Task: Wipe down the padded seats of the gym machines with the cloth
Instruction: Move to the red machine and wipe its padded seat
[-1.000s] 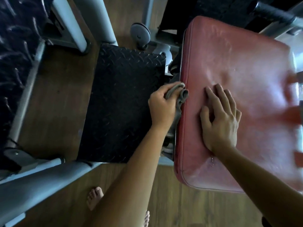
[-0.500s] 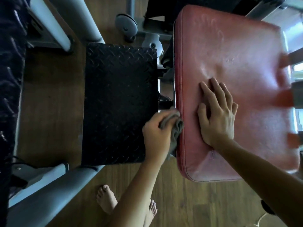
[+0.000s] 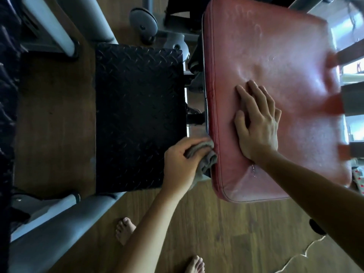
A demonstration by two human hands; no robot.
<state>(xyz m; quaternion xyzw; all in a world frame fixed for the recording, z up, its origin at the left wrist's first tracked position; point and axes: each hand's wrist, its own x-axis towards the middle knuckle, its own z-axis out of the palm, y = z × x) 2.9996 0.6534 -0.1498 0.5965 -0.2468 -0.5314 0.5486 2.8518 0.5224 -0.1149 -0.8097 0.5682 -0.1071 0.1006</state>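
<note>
A red padded seat (image 3: 275, 60) fills the upper right of the head view, its surface shiny and damp. My left hand (image 3: 183, 164) grips a bunched grey cloth (image 3: 204, 160) and presses it against the seat's left side edge, close to the near corner. My right hand (image 3: 258, 123) lies flat on top of the seat, fingers straight and spread, pointing away from me.
A black diamond-tread foot plate (image 3: 137, 115) sits left of the seat. Grey steel frame tubes (image 3: 59, 229) run along the lower left and upper left. A round grey knob (image 3: 143, 22) stands beyond the plate. My bare feet (image 3: 124, 231) stand on the wooden floor.
My left hand has slid the cloth along the seat's left edge toward me, from mid-edge to near the front corner. My right hand has stayed flat on the seat.
</note>
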